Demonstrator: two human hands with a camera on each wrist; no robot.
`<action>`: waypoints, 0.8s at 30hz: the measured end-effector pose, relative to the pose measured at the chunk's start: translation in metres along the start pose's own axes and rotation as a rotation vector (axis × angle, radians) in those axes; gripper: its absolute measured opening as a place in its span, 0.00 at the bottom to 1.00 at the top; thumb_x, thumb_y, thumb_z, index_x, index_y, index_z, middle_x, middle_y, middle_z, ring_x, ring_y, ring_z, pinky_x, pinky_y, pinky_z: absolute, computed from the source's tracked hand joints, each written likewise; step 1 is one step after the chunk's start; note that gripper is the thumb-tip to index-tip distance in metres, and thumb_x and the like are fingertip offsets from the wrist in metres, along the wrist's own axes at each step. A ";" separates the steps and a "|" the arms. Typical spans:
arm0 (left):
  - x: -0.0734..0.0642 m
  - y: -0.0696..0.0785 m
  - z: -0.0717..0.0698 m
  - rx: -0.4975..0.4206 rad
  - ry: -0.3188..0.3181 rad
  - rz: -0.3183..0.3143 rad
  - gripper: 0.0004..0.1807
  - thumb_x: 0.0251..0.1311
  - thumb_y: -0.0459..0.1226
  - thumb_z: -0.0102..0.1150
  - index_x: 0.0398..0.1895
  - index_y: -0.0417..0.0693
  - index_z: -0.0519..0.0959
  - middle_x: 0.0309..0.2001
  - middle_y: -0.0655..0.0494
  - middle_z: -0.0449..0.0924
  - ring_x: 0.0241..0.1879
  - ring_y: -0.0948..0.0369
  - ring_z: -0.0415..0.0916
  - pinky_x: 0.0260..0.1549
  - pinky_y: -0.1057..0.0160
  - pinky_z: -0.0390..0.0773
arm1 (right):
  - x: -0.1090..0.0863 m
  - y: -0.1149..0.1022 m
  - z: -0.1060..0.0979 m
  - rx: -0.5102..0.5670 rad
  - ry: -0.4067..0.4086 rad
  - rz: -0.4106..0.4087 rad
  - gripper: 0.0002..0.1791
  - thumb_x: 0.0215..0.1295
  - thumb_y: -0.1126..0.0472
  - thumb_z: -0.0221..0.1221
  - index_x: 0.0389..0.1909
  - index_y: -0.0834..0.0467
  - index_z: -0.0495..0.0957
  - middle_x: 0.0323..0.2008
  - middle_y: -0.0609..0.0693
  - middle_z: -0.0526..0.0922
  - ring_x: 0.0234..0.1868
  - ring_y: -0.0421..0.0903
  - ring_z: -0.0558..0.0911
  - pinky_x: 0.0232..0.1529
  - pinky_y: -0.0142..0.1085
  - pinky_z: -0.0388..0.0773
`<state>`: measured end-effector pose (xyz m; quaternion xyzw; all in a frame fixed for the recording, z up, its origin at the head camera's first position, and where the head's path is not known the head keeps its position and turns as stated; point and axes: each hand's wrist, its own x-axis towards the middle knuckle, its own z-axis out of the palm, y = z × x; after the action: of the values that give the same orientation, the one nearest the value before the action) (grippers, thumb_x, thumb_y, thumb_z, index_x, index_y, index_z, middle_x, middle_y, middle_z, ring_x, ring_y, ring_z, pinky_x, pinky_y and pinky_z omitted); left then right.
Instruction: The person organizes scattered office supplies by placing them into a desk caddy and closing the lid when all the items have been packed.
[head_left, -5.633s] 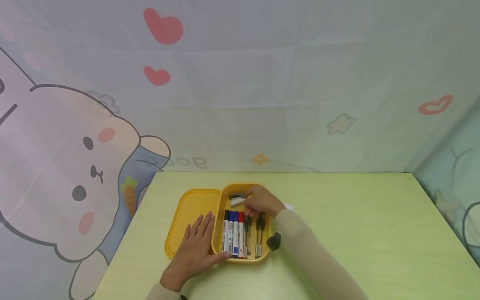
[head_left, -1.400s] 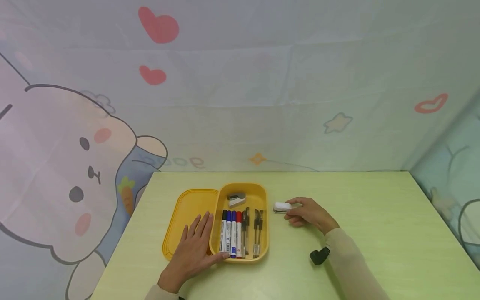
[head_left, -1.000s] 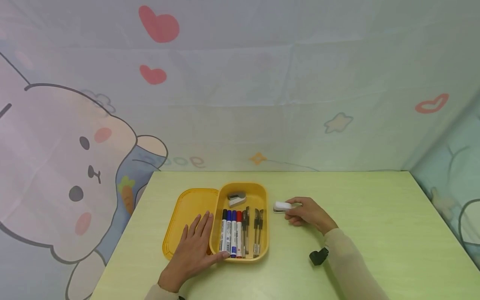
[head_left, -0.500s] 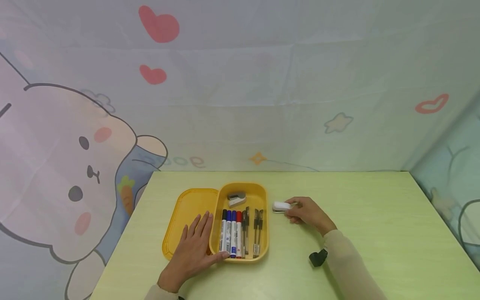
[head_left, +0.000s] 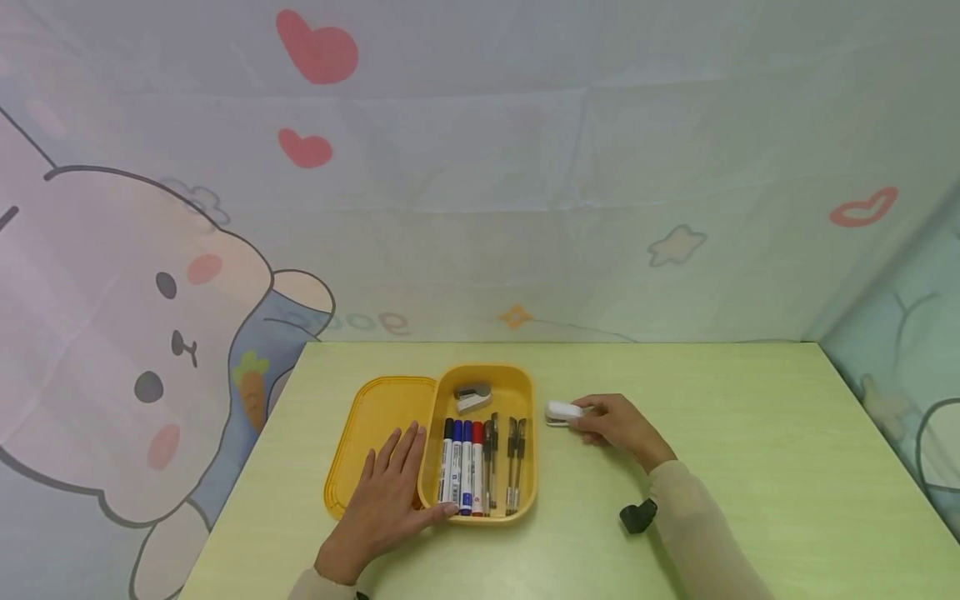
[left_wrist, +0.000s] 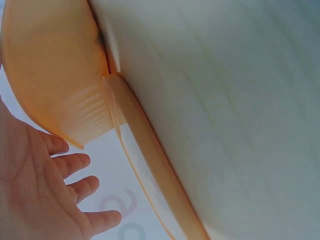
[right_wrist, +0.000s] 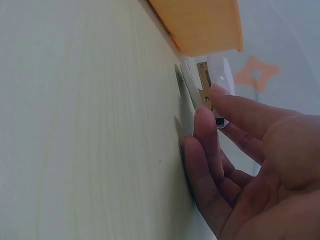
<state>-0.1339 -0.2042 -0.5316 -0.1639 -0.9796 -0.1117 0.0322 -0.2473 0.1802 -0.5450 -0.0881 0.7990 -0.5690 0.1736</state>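
Note:
My right hand (head_left: 618,425) pinches a small white stapler (head_left: 562,412) between thumb and fingers, just right of the yellow box (head_left: 534,467). The right wrist view shows the metal inside the stapler (right_wrist: 220,72), its far end near the box wall. My left hand (head_left: 386,500) lies with straight fingers over the lid and the box's left side, thumb at the near rim. Inside the box are a black-capped marker (head_left: 446,458), two blue-capped markers (head_left: 467,467), a red-capped marker (head_left: 478,471), several black-capped pens (head_left: 513,467) and a small grey-and-white object (head_left: 474,398) at the back.
The flat yellow lid (head_left: 367,417) lies left of the box, touching its side. Both sit on a pale green table (head_left: 712,433) whose back edge meets a printed cloth (head_left: 480,167).
Several seconds ago my right hand was inside the box at the grey-and-white object; it has since moved right and pinches the stapler. Over the last second almost nothing moves; my left hand stays put.

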 end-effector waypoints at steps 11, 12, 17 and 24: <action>-0.001 0.000 0.000 -0.003 -0.012 -0.006 0.63 0.55 0.76 0.51 0.83 0.45 0.47 0.82 0.48 0.48 0.79 0.43 0.48 0.71 0.31 0.54 | -0.005 -0.006 -0.003 -0.020 0.047 0.010 0.20 0.69 0.62 0.65 0.58 0.67 0.80 0.39 0.59 0.84 0.30 0.44 0.80 0.32 0.33 0.80; -0.001 0.000 0.000 -0.003 -0.013 -0.006 0.63 0.55 0.76 0.51 0.83 0.45 0.47 0.82 0.48 0.48 0.79 0.43 0.48 0.71 0.31 0.53 | -0.005 -0.006 -0.004 -0.012 0.045 0.015 0.20 0.69 0.62 0.64 0.58 0.67 0.80 0.39 0.59 0.84 0.29 0.44 0.80 0.32 0.33 0.80; -0.001 0.000 -0.001 -0.008 -0.012 -0.004 0.63 0.55 0.76 0.51 0.82 0.45 0.47 0.82 0.47 0.48 0.79 0.43 0.48 0.70 0.30 0.53 | -0.005 -0.005 -0.004 0.061 0.023 0.070 0.22 0.69 0.60 0.65 0.60 0.67 0.78 0.36 0.57 0.85 0.27 0.40 0.81 0.29 0.31 0.81; -0.001 0.001 -0.002 -0.005 -0.014 -0.002 0.63 0.56 0.75 0.51 0.82 0.45 0.47 0.82 0.47 0.48 0.79 0.43 0.48 0.71 0.30 0.54 | -0.002 0.000 -0.003 0.143 0.021 0.142 0.27 0.67 0.58 0.66 0.64 0.66 0.76 0.39 0.53 0.88 0.28 0.39 0.84 0.32 0.33 0.85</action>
<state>-0.1329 -0.2038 -0.5297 -0.1637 -0.9797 -0.1132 0.0249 -0.2463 0.1835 -0.5438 -0.0127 0.7623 -0.6119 0.2107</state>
